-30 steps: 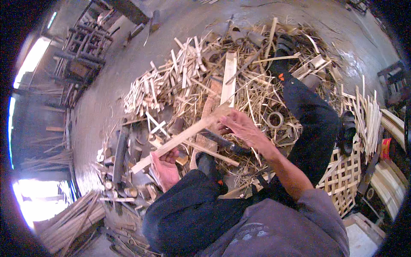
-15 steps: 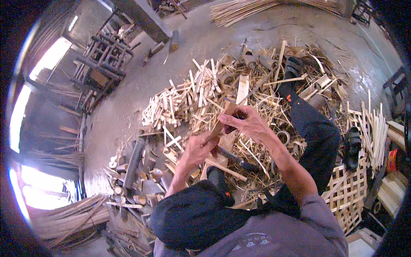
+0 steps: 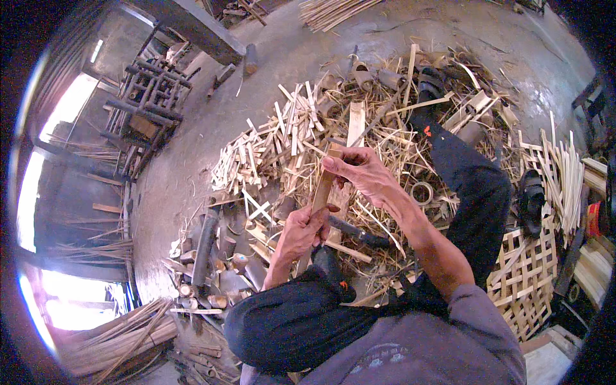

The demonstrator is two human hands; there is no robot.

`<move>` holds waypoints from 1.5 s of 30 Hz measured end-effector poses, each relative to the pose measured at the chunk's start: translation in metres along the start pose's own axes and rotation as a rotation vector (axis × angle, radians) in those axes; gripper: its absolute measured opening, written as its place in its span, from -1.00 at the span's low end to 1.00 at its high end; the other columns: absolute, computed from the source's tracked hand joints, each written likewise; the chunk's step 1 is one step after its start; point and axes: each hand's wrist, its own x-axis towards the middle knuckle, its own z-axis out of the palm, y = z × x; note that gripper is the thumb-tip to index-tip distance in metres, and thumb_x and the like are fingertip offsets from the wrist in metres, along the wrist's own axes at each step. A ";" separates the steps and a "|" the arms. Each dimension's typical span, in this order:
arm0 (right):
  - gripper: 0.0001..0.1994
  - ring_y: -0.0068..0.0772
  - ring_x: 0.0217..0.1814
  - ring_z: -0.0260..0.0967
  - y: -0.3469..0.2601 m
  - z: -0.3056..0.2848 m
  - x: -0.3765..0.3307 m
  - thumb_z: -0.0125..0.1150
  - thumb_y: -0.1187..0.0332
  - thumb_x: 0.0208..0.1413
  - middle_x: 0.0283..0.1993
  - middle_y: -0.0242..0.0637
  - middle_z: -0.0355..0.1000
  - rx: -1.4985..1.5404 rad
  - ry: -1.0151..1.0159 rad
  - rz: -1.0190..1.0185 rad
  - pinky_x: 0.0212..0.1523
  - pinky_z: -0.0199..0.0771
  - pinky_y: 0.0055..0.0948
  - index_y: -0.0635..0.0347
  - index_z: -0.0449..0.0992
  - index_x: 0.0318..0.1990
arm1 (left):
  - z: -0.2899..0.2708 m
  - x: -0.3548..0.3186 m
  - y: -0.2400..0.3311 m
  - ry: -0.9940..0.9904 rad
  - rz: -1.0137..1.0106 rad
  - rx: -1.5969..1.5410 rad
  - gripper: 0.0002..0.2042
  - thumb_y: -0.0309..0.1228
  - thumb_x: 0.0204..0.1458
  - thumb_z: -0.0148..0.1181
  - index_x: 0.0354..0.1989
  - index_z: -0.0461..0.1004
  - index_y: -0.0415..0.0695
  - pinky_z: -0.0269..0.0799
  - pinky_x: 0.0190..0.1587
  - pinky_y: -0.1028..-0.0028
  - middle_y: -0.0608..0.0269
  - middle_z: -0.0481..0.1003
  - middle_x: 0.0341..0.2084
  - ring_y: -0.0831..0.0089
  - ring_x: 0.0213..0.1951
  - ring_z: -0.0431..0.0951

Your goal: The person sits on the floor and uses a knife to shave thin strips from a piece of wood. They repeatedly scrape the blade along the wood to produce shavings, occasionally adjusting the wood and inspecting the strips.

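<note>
Plainly, the floor (image 3: 192, 131) bore a heap of pale slats (image 3: 256, 154); nearer, a flat strip (image 3: 323, 190) spanned both hands, its long axis running forward: the right grip (image 3: 364, 171) pinched the far end, the left grip (image 3: 303, 226) closed around it lower down.

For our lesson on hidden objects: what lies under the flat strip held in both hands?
Pale shavings show below, on both sides of the strip. The patch directly beneath the strip, left hand and right hand is covered and cannot be seen.
</note>
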 end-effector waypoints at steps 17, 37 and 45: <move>-0.72 -0.55 -0.53 0.36 0.018 0.007 -0.003 -0.04 0.24 0.29 -0.54 -0.38 0.42 -0.573 0.009 -0.419 -0.48 0.38 -0.50 0.28 0.50 -0.20 | -0.007 -0.006 -0.025 0.308 0.336 0.391 -0.65 -0.17 0.27 -0.13 -0.10 0.51 -0.14 0.20 -0.61 0.53 0.42 0.30 -0.75 0.65 -0.68 0.27; -0.62 -0.07 -0.13 0.35 0.009 0.043 -0.035 0.22 0.37 0.06 -0.14 -0.07 0.35 -0.887 0.137 -0.697 -0.14 0.41 -0.24 0.23 0.34 0.04 | -0.014 -0.008 -0.022 0.531 0.277 0.082 -0.53 -0.07 0.28 -0.23 -0.12 0.46 -0.26 0.18 -0.67 0.56 0.38 0.28 -0.80 0.63 -0.73 0.26; -0.95 -0.23 -0.31 0.30 0.035 0.041 0.008 0.11 0.45 0.08 -0.40 -0.22 0.28 -0.819 0.088 -0.695 -0.30 0.34 -0.31 0.20 0.39 -0.33 | -0.016 0.014 -0.035 0.491 0.395 0.509 -0.64 -0.17 0.27 -0.15 -0.11 0.48 -0.19 0.17 -0.64 0.56 0.43 0.29 -0.73 0.63 -0.68 0.26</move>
